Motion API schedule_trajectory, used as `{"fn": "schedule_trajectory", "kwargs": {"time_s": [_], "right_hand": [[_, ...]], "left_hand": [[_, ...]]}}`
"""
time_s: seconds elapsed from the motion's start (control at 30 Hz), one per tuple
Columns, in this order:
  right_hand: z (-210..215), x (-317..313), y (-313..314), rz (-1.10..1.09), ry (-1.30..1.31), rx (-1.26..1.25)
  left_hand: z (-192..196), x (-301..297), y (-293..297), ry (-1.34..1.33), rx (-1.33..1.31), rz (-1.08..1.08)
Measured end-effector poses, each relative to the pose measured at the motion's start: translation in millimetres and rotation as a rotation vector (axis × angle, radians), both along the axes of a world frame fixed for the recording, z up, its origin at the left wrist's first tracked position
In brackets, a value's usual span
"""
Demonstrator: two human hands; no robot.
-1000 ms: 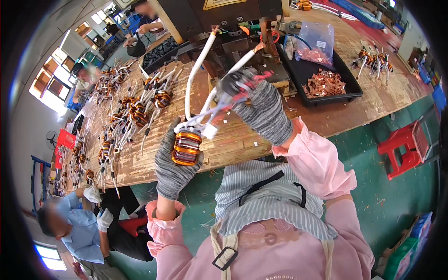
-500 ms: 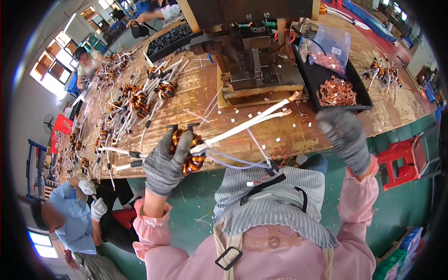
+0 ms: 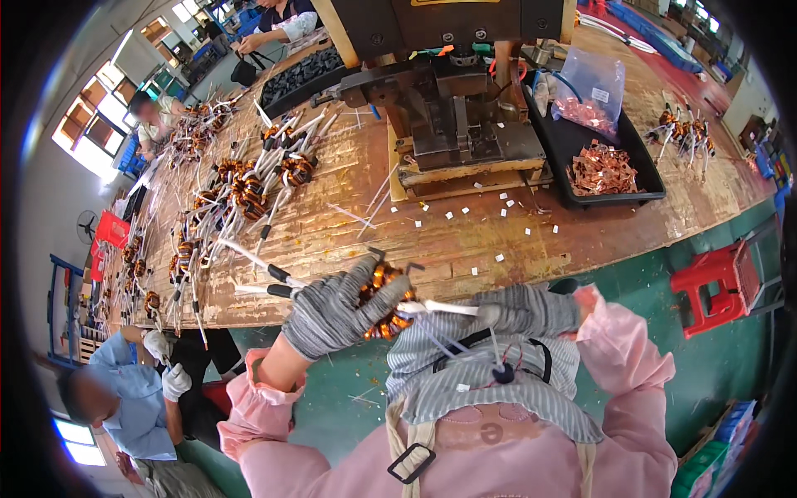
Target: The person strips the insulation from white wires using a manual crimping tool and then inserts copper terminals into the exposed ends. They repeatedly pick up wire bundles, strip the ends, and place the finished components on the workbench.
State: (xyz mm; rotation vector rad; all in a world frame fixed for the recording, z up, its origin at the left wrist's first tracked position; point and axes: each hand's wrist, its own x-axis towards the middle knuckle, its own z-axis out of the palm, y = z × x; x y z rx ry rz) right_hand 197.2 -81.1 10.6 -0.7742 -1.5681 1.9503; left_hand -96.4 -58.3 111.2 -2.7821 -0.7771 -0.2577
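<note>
Coil of orange wire sits by the table's near edge, partly over the striped apron. The left hand curls its fingers around it, maybe to keep it still. The right hand looks closed on the fat white wires, perhaps keeping them straight. Ahead, small white bits dot the room before the big dark press.

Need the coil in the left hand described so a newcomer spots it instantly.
Start at the big dark machine on the wooden bench. Below it and slightly left, at the bench's near edge, a grey-gloved left hand grips the orange wound coil. Unlike the heaped coils lying further left, this one is held.
</note>
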Motion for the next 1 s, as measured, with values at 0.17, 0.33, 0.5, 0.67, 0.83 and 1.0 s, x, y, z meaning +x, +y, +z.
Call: {"fn": "schedule_trajectory", "kwargs": {"time_s": [0.17,0.33,0.5,0.67,0.83,1.0], "right_hand": [[60,-7,24,0.344,-0.838,0.544],[62,-25,47,0.355,-1.141,0.878],[51,-12,73,0.261,-0.986,0.774],[46,-30,81,0.244,-1.075,0.688],[21,-35,86,0.203,-1.057,0.736],[49,-44,83,0.219,-1.177,0.825]], "left_hand": [[3,10,13,0.337,-0.152,-0.09],[-4,12,43,0.379,-0.273,0.004],[-16,-7,61,0.303,-0.359,0.156],[-38,-23,73,0.278,-0.442,0.201],[-30,-23,88,0.213,-0.648,0.055],[-24,11,77,-0.171,-0.748,0.003]]}}
